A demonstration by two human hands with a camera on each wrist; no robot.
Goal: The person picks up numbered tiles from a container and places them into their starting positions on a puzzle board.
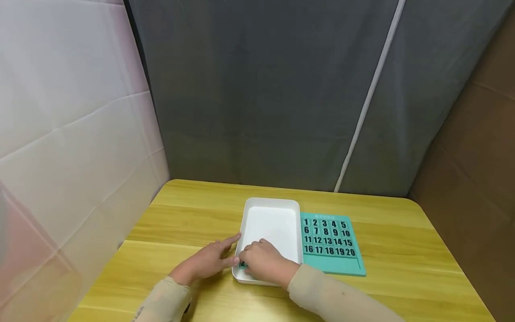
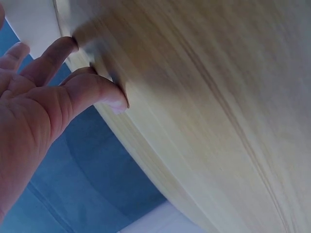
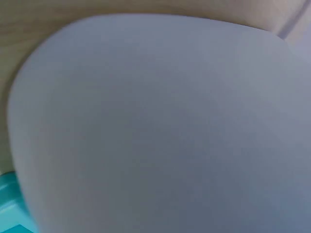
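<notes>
A white tray (image 1: 273,219) lies on the table with its long side running away from me. My right hand (image 1: 263,261) reaches into its near left corner, where the curled fingers and thumb pinch a small teal number tile (image 1: 243,265). Most of that tile is hidden; part of a dark digit like a 2 shows. At the tray's left side is my left hand (image 1: 209,260), fingers spread and loosely bent, thumb tip at the rim close to the tile. The left wrist view shows this hand (image 2: 43,92) with fingertips low over the wood. Neither the right hand nor the tile appears in the right wrist view.
Against the tray's right side lies a teal number board (image 1: 334,266), with rows of black numbers from 1 to 20. The wooden table (image 1: 402,259) meets a grey curtain (image 1: 257,98) at the back. A pale sheet (image 1: 80,134) hangs left and a brown panel (image 1: 466,147) stands right.
</notes>
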